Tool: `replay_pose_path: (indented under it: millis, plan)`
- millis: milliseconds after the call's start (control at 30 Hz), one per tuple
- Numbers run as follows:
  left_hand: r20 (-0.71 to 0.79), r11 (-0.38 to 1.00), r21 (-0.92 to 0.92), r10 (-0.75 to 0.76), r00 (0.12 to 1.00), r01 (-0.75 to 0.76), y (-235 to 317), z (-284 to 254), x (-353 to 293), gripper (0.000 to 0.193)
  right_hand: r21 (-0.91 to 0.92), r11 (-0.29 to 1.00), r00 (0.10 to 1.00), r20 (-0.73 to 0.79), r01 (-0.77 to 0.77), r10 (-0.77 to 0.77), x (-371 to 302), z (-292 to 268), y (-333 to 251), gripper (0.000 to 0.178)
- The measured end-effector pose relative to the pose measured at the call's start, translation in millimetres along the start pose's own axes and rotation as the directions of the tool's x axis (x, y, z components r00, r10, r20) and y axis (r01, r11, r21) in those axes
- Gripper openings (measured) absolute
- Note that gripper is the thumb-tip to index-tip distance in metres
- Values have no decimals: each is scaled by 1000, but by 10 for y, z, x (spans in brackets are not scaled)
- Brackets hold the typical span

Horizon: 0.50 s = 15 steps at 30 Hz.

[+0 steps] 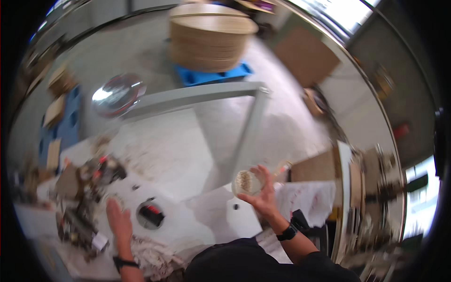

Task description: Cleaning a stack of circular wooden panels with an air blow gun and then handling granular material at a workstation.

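My right hand (264,193) grips a round, pale, see-through piece (243,182) with a tan ribbed patch in its middle; blur hides its exact kind. Thumb and fingers hold it by its right side, raised above the right part of the white worktable (188,211). My left hand (118,218) rests low over the table's left part, fingers stretched out, with nothing seen in it. To its left lies a cluttered heap of small parts and tools (87,188). A round dark recess or dish with a red and black object (151,215) is just right of the left hand.
A crumpled cloth (155,256) lies near my body. A grey metal frame (197,94) bounds the table's far side, with a shiny domed disc (117,95) at its left end. Beyond stands a tan round stack (211,40) on a blue pallet (213,74). Shelving (364,202) is at right.
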<state>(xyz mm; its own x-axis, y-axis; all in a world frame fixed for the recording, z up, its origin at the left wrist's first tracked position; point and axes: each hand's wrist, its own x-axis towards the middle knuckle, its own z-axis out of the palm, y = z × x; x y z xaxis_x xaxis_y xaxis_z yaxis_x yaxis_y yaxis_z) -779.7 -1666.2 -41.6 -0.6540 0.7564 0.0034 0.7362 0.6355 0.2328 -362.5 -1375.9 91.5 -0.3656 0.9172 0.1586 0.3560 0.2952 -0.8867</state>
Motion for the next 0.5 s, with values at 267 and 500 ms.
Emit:
replay_pose_path:
  millis: [267, 500]
  plan:
    - [183, 989, 127, -96, 978, 74, -371, 304, 120, 61, 25, 938, 683, -678, -347, 271, -1237, -1449, 1220, 99]
    - [38, 976, 216, -49, 998, 40, -1287, 492, -112, 61, 1, 845, 308, -931, -535, 196, -1480, -2598, 1988, 88]
